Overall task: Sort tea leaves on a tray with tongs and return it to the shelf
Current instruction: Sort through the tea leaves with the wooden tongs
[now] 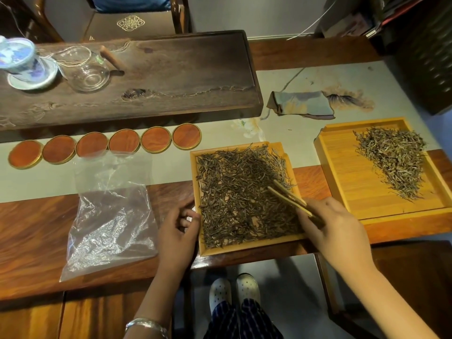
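Head cam: right hand (335, 231) grips the tongs (291, 200) over the leaf-covered tray (247, 250) at the tabletop edge; left hand (177, 231), fingers loosely curled and holding nothing, rests against its side. A careless flick could scatter tea leaves (244, 192) overboard.

No readable text, labels or numbers anywhere.

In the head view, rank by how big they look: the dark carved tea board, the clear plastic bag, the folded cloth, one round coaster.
1. Dark carved wooden tea board
2. Clear plastic bag
3. Folded grey-blue cloth
4. Round reddish wooden coaster
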Action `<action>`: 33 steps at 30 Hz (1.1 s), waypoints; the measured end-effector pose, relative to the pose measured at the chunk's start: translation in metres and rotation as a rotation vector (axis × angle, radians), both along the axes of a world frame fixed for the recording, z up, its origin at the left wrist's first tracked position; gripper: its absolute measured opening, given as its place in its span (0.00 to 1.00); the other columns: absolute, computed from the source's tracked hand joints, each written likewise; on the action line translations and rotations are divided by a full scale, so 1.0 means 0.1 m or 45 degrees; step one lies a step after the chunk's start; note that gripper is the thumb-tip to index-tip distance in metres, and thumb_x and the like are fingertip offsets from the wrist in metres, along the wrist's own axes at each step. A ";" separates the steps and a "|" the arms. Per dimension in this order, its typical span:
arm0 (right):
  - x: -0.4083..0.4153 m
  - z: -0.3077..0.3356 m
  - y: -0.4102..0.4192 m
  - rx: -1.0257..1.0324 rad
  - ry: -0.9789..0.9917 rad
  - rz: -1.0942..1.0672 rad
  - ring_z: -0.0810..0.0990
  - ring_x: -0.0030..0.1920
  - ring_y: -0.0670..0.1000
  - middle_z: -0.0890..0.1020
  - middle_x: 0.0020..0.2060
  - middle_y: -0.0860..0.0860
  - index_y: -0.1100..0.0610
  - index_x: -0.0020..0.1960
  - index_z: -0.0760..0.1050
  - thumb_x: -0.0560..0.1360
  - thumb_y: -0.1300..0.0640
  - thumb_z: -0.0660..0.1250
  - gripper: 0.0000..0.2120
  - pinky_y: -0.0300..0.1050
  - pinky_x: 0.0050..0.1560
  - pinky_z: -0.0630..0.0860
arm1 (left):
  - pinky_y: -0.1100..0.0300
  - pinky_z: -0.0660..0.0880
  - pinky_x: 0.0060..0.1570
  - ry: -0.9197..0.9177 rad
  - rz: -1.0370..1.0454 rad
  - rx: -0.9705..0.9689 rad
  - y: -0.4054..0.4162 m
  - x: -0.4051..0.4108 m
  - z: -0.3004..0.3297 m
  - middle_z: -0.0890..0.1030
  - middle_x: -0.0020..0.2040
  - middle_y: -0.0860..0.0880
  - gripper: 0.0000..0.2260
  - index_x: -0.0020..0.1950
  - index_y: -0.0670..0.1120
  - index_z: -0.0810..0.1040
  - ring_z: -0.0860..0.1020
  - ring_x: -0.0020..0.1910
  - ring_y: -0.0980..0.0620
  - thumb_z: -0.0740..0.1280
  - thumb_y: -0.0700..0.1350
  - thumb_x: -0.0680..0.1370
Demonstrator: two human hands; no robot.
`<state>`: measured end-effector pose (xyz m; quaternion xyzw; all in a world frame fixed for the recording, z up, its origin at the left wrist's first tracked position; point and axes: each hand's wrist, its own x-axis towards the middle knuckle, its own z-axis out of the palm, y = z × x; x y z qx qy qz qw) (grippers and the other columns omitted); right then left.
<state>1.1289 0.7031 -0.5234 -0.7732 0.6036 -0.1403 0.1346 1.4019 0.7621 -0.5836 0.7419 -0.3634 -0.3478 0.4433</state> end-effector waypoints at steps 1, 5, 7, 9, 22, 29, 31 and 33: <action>-0.03 0.00 0.00 0.006 0.013 -0.018 0.77 0.32 0.53 0.76 0.37 0.50 0.54 0.55 0.80 0.74 0.51 0.67 0.11 0.45 0.26 0.73 | 0.61 0.72 0.36 0.004 0.000 -0.005 0.00 0.00 0.00 0.79 0.38 0.52 0.18 0.42 0.61 0.75 0.73 0.31 0.61 0.68 0.35 0.75; -0.01 -0.01 0.04 0.046 0.021 -0.008 0.77 0.32 0.53 0.74 0.36 0.50 0.54 0.54 0.80 0.74 0.52 0.68 0.11 0.46 0.25 0.72 | 0.64 0.73 0.36 0.012 -0.013 -0.025 0.00 -0.01 0.01 0.80 0.39 0.52 0.19 0.50 0.63 0.76 0.73 0.32 0.61 0.68 0.36 0.75; 0.03 0.00 0.07 0.040 0.023 0.026 0.76 0.31 0.52 0.73 0.35 0.49 0.53 0.53 0.80 0.73 0.53 0.69 0.10 0.44 0.24 0.70 | 0.66 0.73 0.36 0.010 -0.016 -0.035 0.00 0.00 0.00 0.80 0.39 0.52 0.19 0.53 0.63 0.76 0.74 0.32 0.60 0.67 0.36 0.75; 0.04 0.00 0.08 0.030 0.014 0.035 0.77 0.31 0.52 0.74 0.35 0.49 0.53 0.53 0.80 0.72 0.53 0.70 0.10 0.44 0.24 0.71 | 0.67 0.73 0.36 0.029 -0.018 -0.036 0.00 0.00 -0.01 0.80 0.39 0.52 0.19 0.55 0.61 0.76 0.73 0.32 0.61 0.67 0.36 0.76; -0.07 -0.05 0.10 0.039 0.009 0.005 0.77 0.32 0.52 0.75 0.36 0.49 0.54 0.55 0.80 0.73 0.52 0.68 0.12 0.45 0.24 0.73 | 0.70 0.72 0.36 0.006 -0.024 -0.043 0.00 0.00 0.00 0.80 0.39 0.53 0.21 0.53 0.65 0.75 0.74 0.32 0.62 0.68 0.37 0.75; -0.11 -0.01 0.11 0.057 0.032 -0.044 0.77 0.30 0.54 0.76 0.36 0.51 0.55 0.55 0.81 0.74 0.52 0.68 0.12 0.49 0.24 0.75 | 0.73 0.71 0.35 -0.004 -0.018 -0.044 0.00 0.00 -0.01 0.80 0.37 0.54 0.20 0.53 0.62 0.75 0.74 0.32 0.63 0.67 0.36 0.75; -0.10 0.01 0.11 0.075 0.039 -0.049 0.77 0.31 0.53 0.76 0.37 0.51 0.55 0.55 0.81 0.74 0.52 0.68 0.12 0.48 0.24 0.75 | 0.75 0.71 0.35 0.002 -0.026 -0.062 0.00 0.00 0.00 0.80 0.38 0.53 0.21 0.53 0.62 0.75 0.74 0.32 0.63 0.67 0.34 0.75; -0.09 0.04 0.10 0.054 -0.005 -0.066 0.78 0.32 0.53 0.78 0.37 0.51 0.56 0.55 0.81 0.73 0.53 0.69 0.12 0.48 0.26 0.75 | 0.75 0.71 0.35 -0.004 -0.036 -0.063 0.01 -0.01 0.01 0.80 0.38 0.53 0.20 0.55 0.61 0.75 0.74 0.32 0.64 0.67 0.35 0.75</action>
